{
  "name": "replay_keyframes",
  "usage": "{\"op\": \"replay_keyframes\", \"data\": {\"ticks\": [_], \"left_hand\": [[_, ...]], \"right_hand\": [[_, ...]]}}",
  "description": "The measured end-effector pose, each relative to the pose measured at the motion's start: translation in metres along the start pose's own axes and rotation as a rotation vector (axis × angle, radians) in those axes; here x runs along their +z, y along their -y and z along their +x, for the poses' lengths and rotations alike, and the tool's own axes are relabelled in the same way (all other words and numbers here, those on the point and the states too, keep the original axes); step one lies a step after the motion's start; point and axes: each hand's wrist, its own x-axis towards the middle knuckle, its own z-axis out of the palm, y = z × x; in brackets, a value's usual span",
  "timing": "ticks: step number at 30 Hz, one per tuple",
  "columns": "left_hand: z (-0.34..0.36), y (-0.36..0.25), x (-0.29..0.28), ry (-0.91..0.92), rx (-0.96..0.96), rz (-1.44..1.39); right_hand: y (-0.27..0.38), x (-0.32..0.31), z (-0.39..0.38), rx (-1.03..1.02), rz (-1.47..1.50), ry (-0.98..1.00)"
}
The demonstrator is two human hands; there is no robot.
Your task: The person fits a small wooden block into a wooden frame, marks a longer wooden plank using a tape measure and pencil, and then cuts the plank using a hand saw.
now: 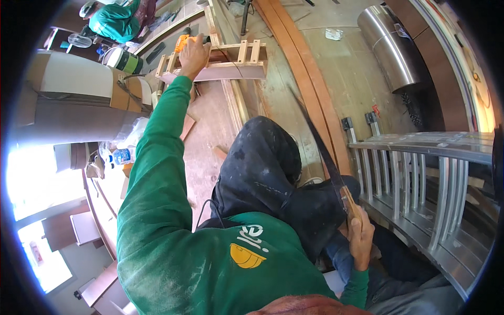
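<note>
Left hand [194,55] stretched far forward, green sleeve fully extended, closed over an orange power tool [184,41] at the near end of a small wooden frame [226,62]; fingers wrapped over the tool body, exact finger closure partly hidden behind the knuckles. Frame lying flat on the dusty plank floor [210,126], curved pale strip along its lower edge, short uprights standing between its rails; reach that long probably because body sits well back from the piece.

Right hand [361,236] low beside the knee, clenched round the wooden handle of a handsaw [320,149]; blade angled up and away across dark trousers, teeth off any wood, apparently parked within reach rather than cutting.

Aluminium ladder [420,173] on its side just right of the saw hand. Shiny metal duct [391,47] well apart, upper right. Water bottle [122,156] left of the sleeve, among offcuts
</note>
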Motion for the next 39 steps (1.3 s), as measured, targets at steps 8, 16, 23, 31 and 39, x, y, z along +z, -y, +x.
{"op": "replay_keyframes", "data": {"ticks": [8,16,23,31,39], "left_hand": [[0.023,-0.025,-0.035,0.252,0.918,0.075],[0.051,-0.036,0.003,0.344,1.175,0.287],[0.037,-0.038,-0.004,0.269,1.207,0.41],[0.044,-0.029,-0.083,0.245,0.574,-0.124],[-0.053,-0.063,-0.105,0.168,0.31,-0.803]], "right_hand": [[-0.045,0.057,-0.019,0.292,0.39,-0.128],[-0.055,0.058,-0.023,0.273,0.411,-0.148],[-0.05,0.058,-0.038,0.257,0.442,-0.198],[-0.035,0.055,-0.033,0.297,0.589,-0.257],[-0.036,0.087,0.009,0.236,0.919,-0.33]]}}
